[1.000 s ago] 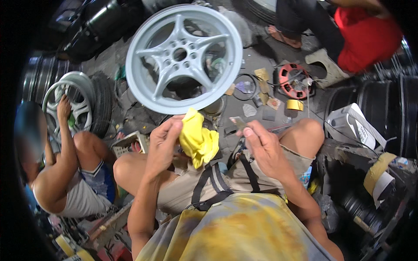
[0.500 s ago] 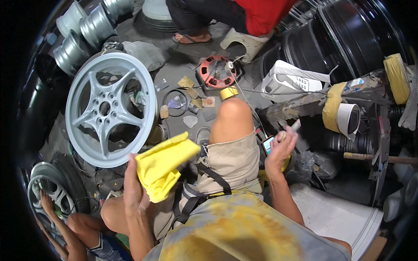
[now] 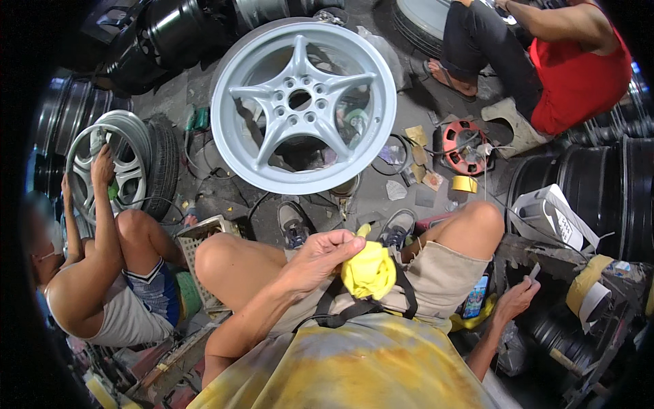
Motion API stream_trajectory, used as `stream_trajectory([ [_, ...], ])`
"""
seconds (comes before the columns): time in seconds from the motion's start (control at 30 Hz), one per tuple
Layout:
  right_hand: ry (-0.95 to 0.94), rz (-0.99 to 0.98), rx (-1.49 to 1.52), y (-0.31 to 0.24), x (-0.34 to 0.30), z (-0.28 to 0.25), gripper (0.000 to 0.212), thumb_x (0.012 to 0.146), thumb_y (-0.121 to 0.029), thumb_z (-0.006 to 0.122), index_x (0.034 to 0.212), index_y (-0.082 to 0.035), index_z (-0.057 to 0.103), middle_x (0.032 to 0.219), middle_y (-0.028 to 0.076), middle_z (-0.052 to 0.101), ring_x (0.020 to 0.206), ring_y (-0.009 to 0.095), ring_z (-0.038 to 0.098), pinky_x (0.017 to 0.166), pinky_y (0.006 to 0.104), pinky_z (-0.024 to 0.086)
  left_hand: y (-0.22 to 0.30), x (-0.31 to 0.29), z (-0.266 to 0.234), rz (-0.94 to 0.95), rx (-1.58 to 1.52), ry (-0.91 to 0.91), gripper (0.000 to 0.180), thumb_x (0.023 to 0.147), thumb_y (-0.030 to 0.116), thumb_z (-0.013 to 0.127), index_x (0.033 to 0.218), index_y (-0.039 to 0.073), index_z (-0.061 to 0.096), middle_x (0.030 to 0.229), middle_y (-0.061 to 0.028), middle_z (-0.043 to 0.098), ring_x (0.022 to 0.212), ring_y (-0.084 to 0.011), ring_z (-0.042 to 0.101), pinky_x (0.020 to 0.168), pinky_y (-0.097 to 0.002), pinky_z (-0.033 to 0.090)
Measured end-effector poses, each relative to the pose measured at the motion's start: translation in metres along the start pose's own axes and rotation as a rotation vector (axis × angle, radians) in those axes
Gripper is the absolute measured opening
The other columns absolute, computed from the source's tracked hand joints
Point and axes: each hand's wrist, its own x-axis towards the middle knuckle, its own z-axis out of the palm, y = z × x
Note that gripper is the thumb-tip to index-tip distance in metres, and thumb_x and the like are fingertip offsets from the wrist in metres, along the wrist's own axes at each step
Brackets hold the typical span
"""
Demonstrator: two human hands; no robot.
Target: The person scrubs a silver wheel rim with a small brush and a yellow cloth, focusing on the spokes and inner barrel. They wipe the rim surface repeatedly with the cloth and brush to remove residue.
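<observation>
My left hand [image 3: 320,259] pinches a bunched-up yellow cloth [image 3: 371,271] between thumb and fingers, over my lap. A short end of the cloth sticks up past the fingertips. Off to the right, my right hand [image 3: 516,301] holds a small flat grey piece [image 3: 535,271] upright; its exact kind is too small to tell. Beyond my feet stands a large light-grey wheel rim [image 3: 300,61] with five spokes and a ring of bolt holes, touched by neither hand. Beside my right knee lies a phone [image 3: 475,296] with its screen lit.
A red cable reel [image 3: 449,140] and a yellow tape roll [image 3: 464,184] lie on the floor. At left a person handles a silver wheel [image 3: 129,178]. Someone in a red top [image 3: 579,75] sits far right, near a white plastic case [image 3: 553,221] and black rims [image 3: 630,198].
The view has swung left, so the rim appears farther right. The yellow cloth, loosely folded before, is now bunched in my left hand, which is over my lap. My right hand keeps the grey piece.
</observation>
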Motion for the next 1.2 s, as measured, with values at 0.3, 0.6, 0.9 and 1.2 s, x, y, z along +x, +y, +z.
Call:
stream_trajectory([
  [0.3,-1.116,-0.128,0.844,-0.164,-0.067,-0.011,0.026,0.107,-0.021,0.046,0.1,-0.001,0.062,0.069,-0.003,0.041,0.062,0.007,0.037,0.056,0.027,0.032,0.005,0.001,0.011,0.313,0.247,-0.04,0.029,0.109,0.03,0.053,0.091,0.008,0.058,0.094,0.0074,0.055,0.079,-0.0012,0.044,0.067,-0.0211,0.036],
  [0.6,-1.171,-0.799,0.742,-0.273,-0.029,0.09,0.024,0.102,-0.015,0.059,0.116,0.0,0.071,0.082,0.006,0.058,0.071,0.015,0.052,0.068,0.0289,0.044,0.003,-0.005,-0.007,0.176,0.129,0.07,0.028,0.109,0.029,0.052,0.095,0.007,0.06,0.091,0.0083,0.059,0.084,0.0003,0.051,0.075,-0.0203,0.044],
  [0.9,-1.616,-0.647,0.754,-0.332,-0.022,0.19,0.034,0.106,-0.03,0.056,0.112,0.0,0.072,0.086,-0.004,0.061,0.079,0.007,0.046,0.076,0.025,0.043,-0.014,0.003,-0.022,0.094,0.289,0.022,0.035,0.109,0.033,0.052,0.09,0.005,0.057,0.078,0.0095,0.042,0.073,-0.0016,0.035,0.061,-0.0238,0.031],
  [1.2,-1.279,-1.197,0.656,-0.355,-0.018,0.187,0.026,0.098,-0.02,0.064,0.12,-0.007,0.07,0.099,0.011,0.06,0.097,0.026,0.059,0.086,0.0369,0.047,-0.018,0.008,-0.025,0.202,0.425,0.063,0.036,0.108,0.027,0.054,0.088,-0.003,0.053,0.071,0.0016,0.043,0.068,-0.0062,0.036,0.058,-0.0291,0.034],
])
